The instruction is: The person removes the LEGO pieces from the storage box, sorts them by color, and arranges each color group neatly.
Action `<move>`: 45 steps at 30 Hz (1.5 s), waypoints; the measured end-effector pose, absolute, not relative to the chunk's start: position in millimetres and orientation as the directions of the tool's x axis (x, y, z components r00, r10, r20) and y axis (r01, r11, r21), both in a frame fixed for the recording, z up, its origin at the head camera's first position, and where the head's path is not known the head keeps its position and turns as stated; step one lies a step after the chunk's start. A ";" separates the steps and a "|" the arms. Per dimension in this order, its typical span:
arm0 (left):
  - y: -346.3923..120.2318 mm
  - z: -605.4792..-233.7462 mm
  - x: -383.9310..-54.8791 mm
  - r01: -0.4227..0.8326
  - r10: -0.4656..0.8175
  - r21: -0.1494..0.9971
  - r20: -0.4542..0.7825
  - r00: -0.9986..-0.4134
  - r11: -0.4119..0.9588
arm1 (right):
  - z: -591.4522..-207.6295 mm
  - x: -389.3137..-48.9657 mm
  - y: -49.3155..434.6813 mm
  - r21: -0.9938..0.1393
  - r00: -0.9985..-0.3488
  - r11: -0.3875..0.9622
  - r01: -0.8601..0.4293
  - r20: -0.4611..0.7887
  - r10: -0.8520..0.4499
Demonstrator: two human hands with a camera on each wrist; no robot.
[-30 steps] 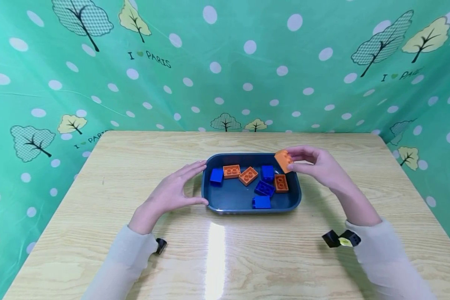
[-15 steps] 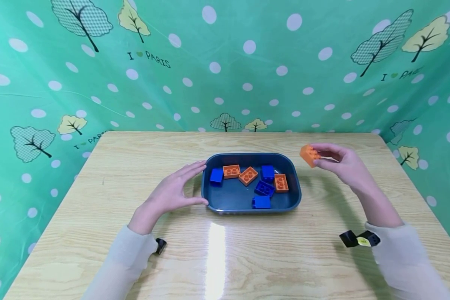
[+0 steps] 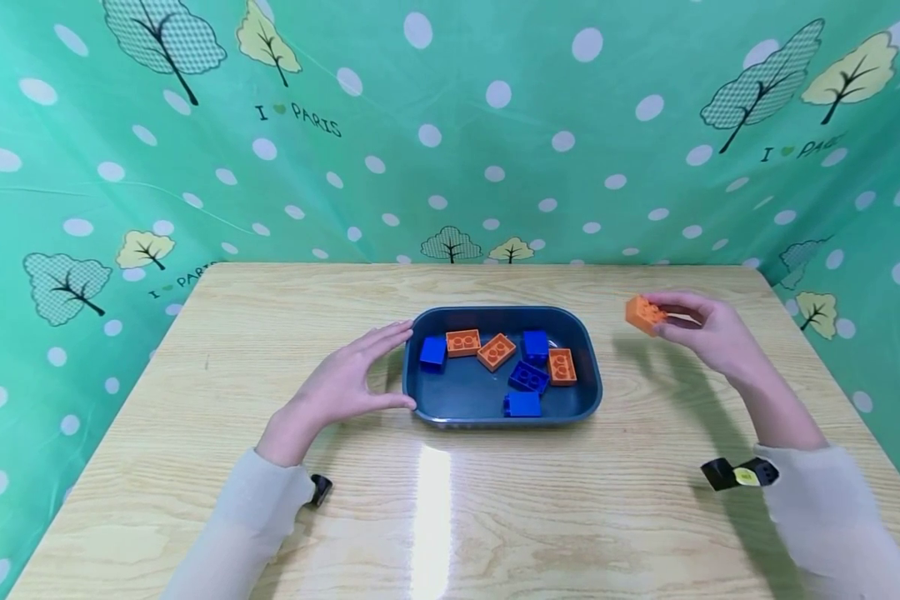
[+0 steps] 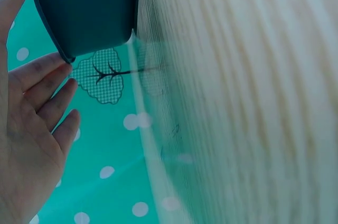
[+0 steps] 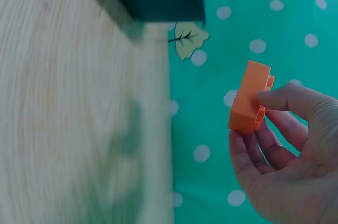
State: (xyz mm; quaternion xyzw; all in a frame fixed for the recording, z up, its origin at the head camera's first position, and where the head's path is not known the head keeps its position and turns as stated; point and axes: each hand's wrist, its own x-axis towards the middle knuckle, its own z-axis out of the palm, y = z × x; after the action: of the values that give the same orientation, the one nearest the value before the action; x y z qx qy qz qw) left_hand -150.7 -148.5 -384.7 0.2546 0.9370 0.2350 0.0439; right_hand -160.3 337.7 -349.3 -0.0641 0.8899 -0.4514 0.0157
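Observation:
In the head view my right hand (image 3: pixel 708 333) is raised to the right of a dark blue tray (image 3: pixel 465 421) and pinches an orange toy brick (image 3: pixel 644 316). The right wrist view shows this brick (image 5: pixel 250 97) between thumb and fingertips, its studs turned toward the palm. At the tray's left end is my left hand (image 3: pixel 345 379), thumb and fingers spread and fairly straight, their tips at the rim near its two corners. Inside the tray lie several blue bricks, one (image 3: pixel 433 353) at the left, and 3 orange bricks, one (image 3: pixel 562 367) at the right.
A pale wooden table (image 3: pixel 525 517) carries the tray. Behind and beside it hangs a green dotted cloth (image 3: pixel 390 183) printed with trees. Black wrist cameras (image 3: pixel 741 473) sit at the sleeves.
My right hand has carried the orange brick rightward from over the tray's right end to a spot above the table. The left hand and the tray have stayed put.

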 end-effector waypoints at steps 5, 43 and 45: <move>-149.4 -384.9 -150.8 0.453 0.496 0.465 0.034 -0.868 0.761 | -357.1 -163.1 347.2 -0.797 -0.988 0.591 -0.127 0.049 -0.147; -151.3 -387.0 -153.6 0.477 0.514 0.464 0.054 -0.856 0.746 | -400.7 -174.7 371.7 -0.668 -0.960 0.720 -0.185 -0.034 -0.278; -151.3 -387.0 -153.5 0.476 0.514 0.465 0.053 -0.856 0.746 | -401.0 -174.7 371.5 -0.665 -0.960 0.724 -0.184 -0.035 -0.276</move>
State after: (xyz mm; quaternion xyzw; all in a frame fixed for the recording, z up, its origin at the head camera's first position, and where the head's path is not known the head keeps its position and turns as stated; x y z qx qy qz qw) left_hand -153.5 -151.3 -387.0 0.2652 0.9336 0.2378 0.0393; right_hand -174.7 371.5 -401.0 -0.1243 0.9261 -0.3502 0.0657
